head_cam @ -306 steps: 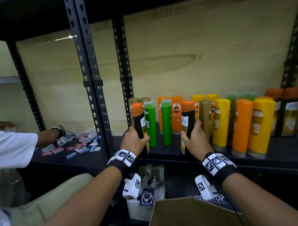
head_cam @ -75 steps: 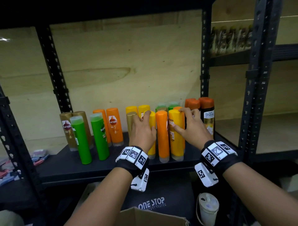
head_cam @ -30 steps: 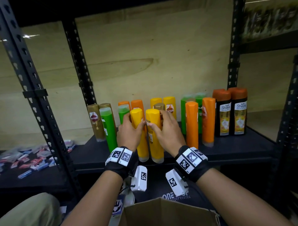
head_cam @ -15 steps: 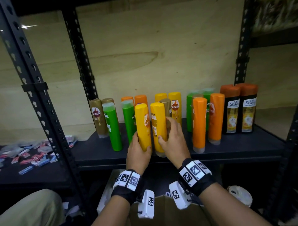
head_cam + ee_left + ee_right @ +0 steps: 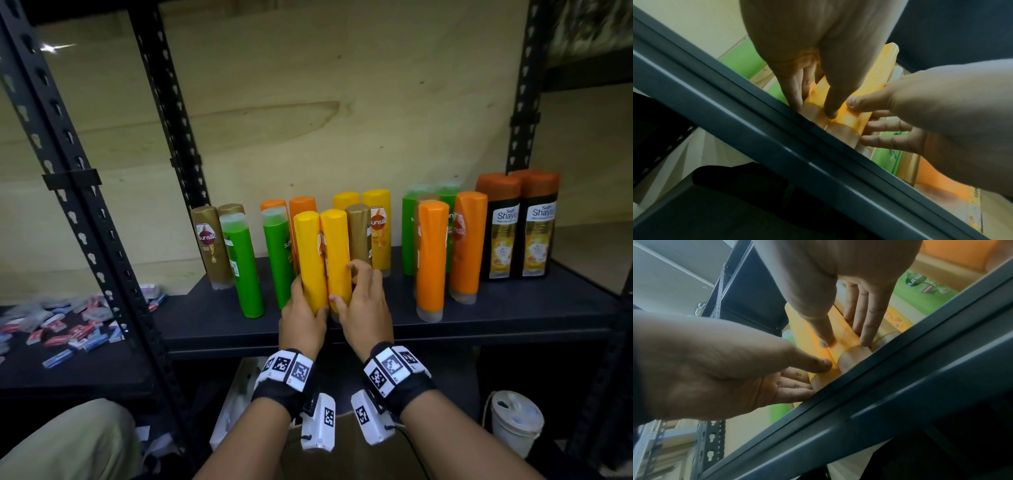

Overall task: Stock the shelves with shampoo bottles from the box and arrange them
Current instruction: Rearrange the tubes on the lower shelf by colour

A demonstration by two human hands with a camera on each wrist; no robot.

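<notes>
Plywood backing closed off the dark metal shelf in the head view, where bottles stood in loose colour groups: gold and green to the left, orange and black-labelled ones to the right. At the front edge the left hand curled round the lower body of the left yellow bottle, and the right hand pinched the right yellow bottle between thumb and fingers, the two bottles upright and touching side by side, with a gold bottle just behind them. To do this step well, both would best be slid back together, kept low-gripped and vertical, until they lined up in front of the yellow pair at the rear, without nudging the gold one over. From the left wrist camera, looking up past the shelf lip, the left thumb pressed the seam between the two yellow bodies, which suggested keeping them squeezed flat against each other. From the right wrist camera the right fingers lay along the far side of the right bottle, probably also brushing the bottle behind, though blur made that uncertain; easing pressure evenly from both sides seemed the safest release.
</notes>
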